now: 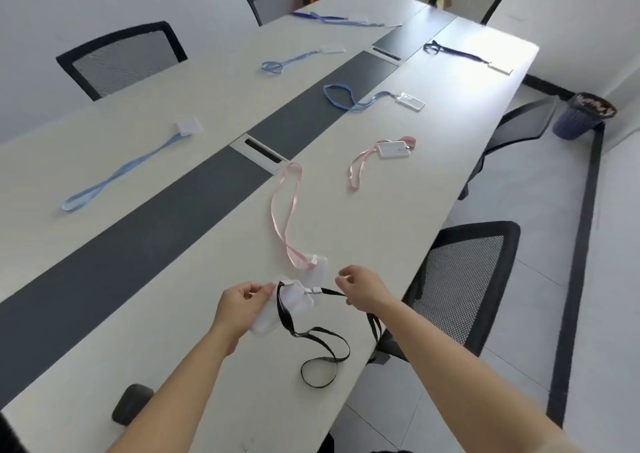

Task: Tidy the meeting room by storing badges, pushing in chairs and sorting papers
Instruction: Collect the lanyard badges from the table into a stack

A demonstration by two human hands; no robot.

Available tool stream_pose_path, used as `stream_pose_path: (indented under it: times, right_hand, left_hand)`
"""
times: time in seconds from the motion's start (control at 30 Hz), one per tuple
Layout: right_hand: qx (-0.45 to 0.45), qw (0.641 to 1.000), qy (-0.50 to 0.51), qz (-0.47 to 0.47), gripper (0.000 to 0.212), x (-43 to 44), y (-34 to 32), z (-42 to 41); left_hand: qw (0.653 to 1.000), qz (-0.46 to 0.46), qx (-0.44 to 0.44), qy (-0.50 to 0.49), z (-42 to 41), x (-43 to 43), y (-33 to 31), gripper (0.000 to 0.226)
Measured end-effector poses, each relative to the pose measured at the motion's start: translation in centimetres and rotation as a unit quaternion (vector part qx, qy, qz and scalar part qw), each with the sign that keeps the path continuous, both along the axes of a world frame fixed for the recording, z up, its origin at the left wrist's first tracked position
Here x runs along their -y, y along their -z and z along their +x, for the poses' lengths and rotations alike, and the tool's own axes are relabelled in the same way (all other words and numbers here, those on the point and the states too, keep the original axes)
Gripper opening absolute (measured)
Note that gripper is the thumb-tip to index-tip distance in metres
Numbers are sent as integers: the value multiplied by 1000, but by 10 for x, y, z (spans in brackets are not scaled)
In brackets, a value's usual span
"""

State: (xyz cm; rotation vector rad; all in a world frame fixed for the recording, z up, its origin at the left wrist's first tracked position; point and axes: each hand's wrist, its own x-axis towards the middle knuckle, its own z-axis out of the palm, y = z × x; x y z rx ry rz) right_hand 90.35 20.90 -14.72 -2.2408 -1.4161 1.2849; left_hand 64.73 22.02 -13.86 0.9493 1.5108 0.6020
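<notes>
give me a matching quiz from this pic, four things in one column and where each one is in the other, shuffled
1 black lanyard
2 clear badge holder
3 waste bin
4 navy lanyard

A on the floor
B in the left hand
C far end of the table
D pinched by the right hand

Pairs: 1-D, 2-B, 3-A, 4-C

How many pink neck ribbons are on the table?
2. The near pink ribbon lanyard lies in front, on the right half of the long white table. The far pink ribbon lanyard lies farther along that same side. None seems hidden.
</notes>
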Motion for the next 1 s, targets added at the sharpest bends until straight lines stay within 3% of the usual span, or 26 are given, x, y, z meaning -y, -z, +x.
stream_pose_path:
  times: [0.27,0.4,0.5,0.57,0.63,0.7,0.77,0.87,1.0]
  right_hand:
    - [89,992,-84,-34,63,-52,55,-27]
    - [152,974,-167,-29,86,-70,72,-32]
    - [192,959,-210,-20,76,-80,80,-32]
    - [188,967,-174,9,49,-81,82,-29]
    - [174,974,-139,29,28,-80,82,-23]
    - [127,989,-74,30,22,-80,76,-12]
    - [44,998,34,35,21,-81,65,3]
    - [-102,973,193,80,18,-86,42,32]
    - [-220,914,298,164,11,-93,1,85]
  left_hand:
    - [997,-75,-16,-9,-35,-15,42,12]
    - [995,-95,3,32,-43,-16,50,25]
    - [996,-81,19,21,-46,-18,54,33]
    - [996,-75,42,-16,-46,-21,51,40]
    - [996,-56,62,-44,-39,-26,44,33]
    - [995,-27,71,-62,-24,-35,30,17]
    - [994,6,80,-74,-5,-47,16,15]
    - [994,49,77,-56,30,-66,-5,26]
    - [986,159,-42,34,83,-84,-31,21]
